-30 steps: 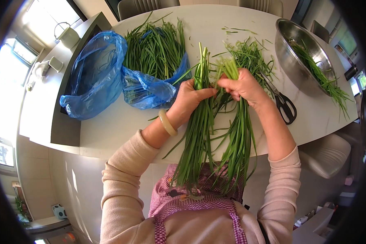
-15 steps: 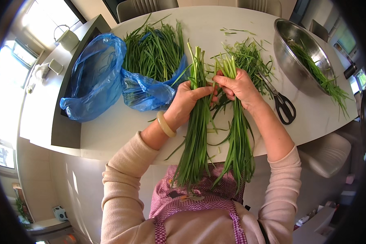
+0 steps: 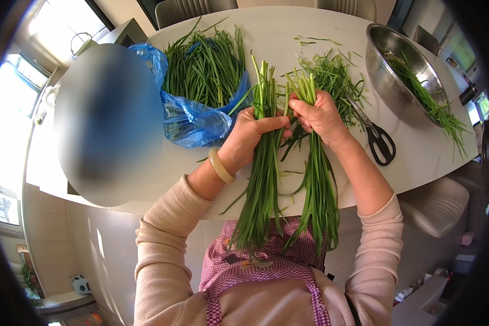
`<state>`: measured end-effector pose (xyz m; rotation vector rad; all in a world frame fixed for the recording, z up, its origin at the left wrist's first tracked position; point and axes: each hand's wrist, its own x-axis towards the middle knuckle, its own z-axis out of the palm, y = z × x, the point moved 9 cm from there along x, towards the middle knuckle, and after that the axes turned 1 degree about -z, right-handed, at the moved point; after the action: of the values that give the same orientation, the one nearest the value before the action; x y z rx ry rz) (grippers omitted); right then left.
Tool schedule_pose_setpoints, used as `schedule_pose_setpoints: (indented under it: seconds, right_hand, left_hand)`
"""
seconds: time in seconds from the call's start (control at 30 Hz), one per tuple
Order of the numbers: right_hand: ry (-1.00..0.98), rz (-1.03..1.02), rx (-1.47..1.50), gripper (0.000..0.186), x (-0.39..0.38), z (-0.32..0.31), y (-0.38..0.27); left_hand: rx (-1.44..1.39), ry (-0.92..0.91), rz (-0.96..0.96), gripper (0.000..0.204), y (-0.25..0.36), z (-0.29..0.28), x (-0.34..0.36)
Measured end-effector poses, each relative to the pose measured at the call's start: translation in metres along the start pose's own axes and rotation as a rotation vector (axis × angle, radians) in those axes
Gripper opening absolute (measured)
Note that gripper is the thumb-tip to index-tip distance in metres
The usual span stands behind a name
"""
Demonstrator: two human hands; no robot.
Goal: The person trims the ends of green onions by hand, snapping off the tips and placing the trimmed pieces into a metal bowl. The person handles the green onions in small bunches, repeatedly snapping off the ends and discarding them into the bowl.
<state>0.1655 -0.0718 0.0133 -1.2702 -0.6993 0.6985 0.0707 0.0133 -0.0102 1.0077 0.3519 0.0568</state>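
Note:
My left hand (image 3: 248, 133) is closed around a thick bunch of garlic chives (image 3: 261, 190), pale stem ends pointing away from me and green leaves hanging over the near table edge. A thinner bunch of garlic chives (image 3: 319, 193) is gripped in my right hand (image 3: 320, 115), its stem ends also up. The two hands are close together, fingertips almost meeting between the bunches. Just beyond my right hand lies a loose heap of chive trimmings (image 3: 331, 76). Black-handled scissors (image 3: 382, 145) rest to its right, blades partly against the heap.
A blue plastic bag (image 3: 193, 122) at the far left holds more garlic chives (image 3: 209, 68). On the right stands a steel bowl (image 3: 388, 95), chives hanging over its rim. The pale table (image 3: 418, 163) has chairs around it. A blurred patch hides the left side.
Both hands keep their bunches, with only slight shifts of the fingers and leaves. The left part of the view, where blue plastic showed, is now blurred.

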Motion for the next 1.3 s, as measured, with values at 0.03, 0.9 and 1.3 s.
schedule_pose_setpoints:
  seconds: [0.03, 0.9, 1.3]
  right_hand:
    - [0.0, -0.01, -0.001, 0.009, 0.0, -0.001, -0.001]
    - [0.289, 0.199, -0.187, 0.022, 0.002, -0.045, 0.001]
    - [0.077, -0.108, -0.102, 0.013, 0.01, -0.011, -0.001]
  left_hand:
    - [-0.02, -0.006, -0.024, 0.015, -0.001, 0.001, -0.001]
    - [0.106, 0.063, 0.065, 0.017, 0.004, -0.002, -0.005]
    - [0.204, 0.226, 0.105, 0.018, -0.005, -0.013, 0.002]
